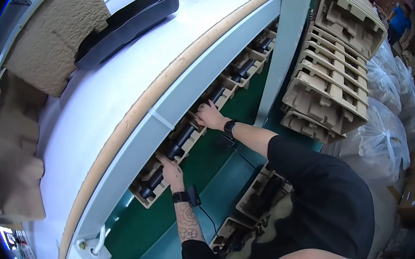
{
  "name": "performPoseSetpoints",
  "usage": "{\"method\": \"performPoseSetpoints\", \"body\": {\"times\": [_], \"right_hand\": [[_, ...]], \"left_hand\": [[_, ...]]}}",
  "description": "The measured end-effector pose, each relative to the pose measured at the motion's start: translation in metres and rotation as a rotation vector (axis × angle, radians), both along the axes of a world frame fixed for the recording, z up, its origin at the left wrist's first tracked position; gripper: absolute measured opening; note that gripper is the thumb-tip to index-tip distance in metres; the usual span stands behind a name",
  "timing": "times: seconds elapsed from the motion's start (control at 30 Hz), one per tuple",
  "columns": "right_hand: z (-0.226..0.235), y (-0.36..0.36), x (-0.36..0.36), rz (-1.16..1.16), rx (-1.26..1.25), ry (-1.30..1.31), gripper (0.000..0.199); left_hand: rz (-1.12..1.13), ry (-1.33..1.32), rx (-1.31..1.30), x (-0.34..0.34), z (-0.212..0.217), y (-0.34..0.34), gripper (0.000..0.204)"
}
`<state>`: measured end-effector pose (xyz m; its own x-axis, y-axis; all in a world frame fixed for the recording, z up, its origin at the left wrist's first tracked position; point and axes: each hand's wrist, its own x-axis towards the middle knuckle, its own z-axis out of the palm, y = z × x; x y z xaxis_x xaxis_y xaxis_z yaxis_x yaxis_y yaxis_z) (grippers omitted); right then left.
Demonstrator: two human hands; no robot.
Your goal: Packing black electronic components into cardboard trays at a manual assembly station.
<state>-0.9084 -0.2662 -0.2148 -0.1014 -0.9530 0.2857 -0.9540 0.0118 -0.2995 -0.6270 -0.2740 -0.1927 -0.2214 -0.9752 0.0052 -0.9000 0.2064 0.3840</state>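
Below the table edge runs a row of tan moulded-pulp trays, each holding black tube-shaped parts. My left hand (pixel 172 173) is at the near end of one pulp tray (pixel 187 153), its fingers bent over the rim and partly hidden. At that tray's far end, the fingers of my right hand (pixel 209 116) are curled over the edge. Between my hands a black tubular part (pixel 182 141) lies in the tray. Another black tube (pixel 152 185) rests in the nearest tray, beside my left hand. Both wrists wear black bands; a cable hangs from each.
Above the trays curves a white tabletop (pixel 100 115) bearing a black moulded shell (pixel 128 26) and brown pulp pieces (pixel 54 44). A grey post (pixel 291 34) stands right of the row. Stacked pulp trays (pixel 331 76) and plastic bags (pixel 383 136) are farther right. More filled trays (pixel 248 201) lie near my body.
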Motion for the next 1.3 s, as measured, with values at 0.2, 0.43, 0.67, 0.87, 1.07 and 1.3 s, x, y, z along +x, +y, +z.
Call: {"method": "performPoseSetpoints", "body": {"times": [0.2,0.43,0.67,0.87,1.07,1.3], "right_hand": [[0.007,-0.012,0.009,-0.216,-0.015,0.028,0.023],[0.007,0.027,-0.002,-0.213,0.019,0.096,0.024],[0.022,0.031,-0.012,-0.188,0.094,0.066,0.024],[0.046,0.045,-0.006,-0.144,0.241,-0.050,0.028],[0.027,0.050,-0.040,-0.096,0.159,0.071,0.031],[0.023,0.079,-0.043,0.015,0.189,0.073,0.038]], "left_hand": [[0.059,-0.041,0.024,-0.022,0.014,-0.011,0.029],[0.111,-0.043,0.060,-0.032,0.005,0.034,0.023],[0.082,0.001,0.021,-0.044,0.020,0.030,0.026],[0.242,0.083,0.104,-0.049,0.006,0.043,0.041],[0.246,0.151,0.094,-0.064,0.008,0.035,0.052],[0.221,0.132,0.204,-0.034,-0.027,0.020,0.061]]}}
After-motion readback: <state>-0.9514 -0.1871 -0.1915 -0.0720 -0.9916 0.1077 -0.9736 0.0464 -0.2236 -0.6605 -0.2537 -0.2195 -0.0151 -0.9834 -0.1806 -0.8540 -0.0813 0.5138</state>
